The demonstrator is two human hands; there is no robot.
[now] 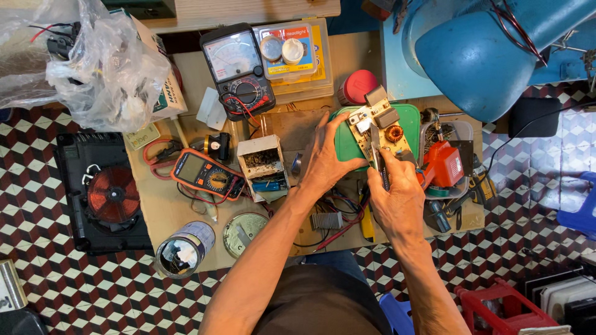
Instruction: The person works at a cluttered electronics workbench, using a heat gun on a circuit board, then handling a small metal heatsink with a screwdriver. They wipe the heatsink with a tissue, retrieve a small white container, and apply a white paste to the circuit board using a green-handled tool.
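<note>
The counter (186,217) filled the middle of the view, a low brown board over patterned floor; at its 3 o'clock edge lay the green lid (347,146), and on that lid rested the circuit board (379,127), tilted with its long axis toward 11 o'clock; a copper coil (394,133) sat on the board's 4 o'clock side. At 9 o'clock from the board stood an open white box (264,166); farther toward 9, an orange meter (205,175); at 11 o'clock, a black dial meter (239,69).

To do this step well, I judge the board should stay pinned flat against the lid so the tool tip meets one point only, with the tip kept clear of the coil and the wrist braced low for a steady touch.

The left hand (326,158) reached in from 7 o'clock, fingers spread over the lid's 9 o'clock edge, thumb stretched toward the board's lower end, steadying it; the forearm ran straight back toward the body. The right hand (400,198) came up from 5 o'clock, fingers curled together and pinching a thin dark tool (375,155) whose tip pointed toward 12 onto the board; its wrist hung just off the counter's near edge.
</note>
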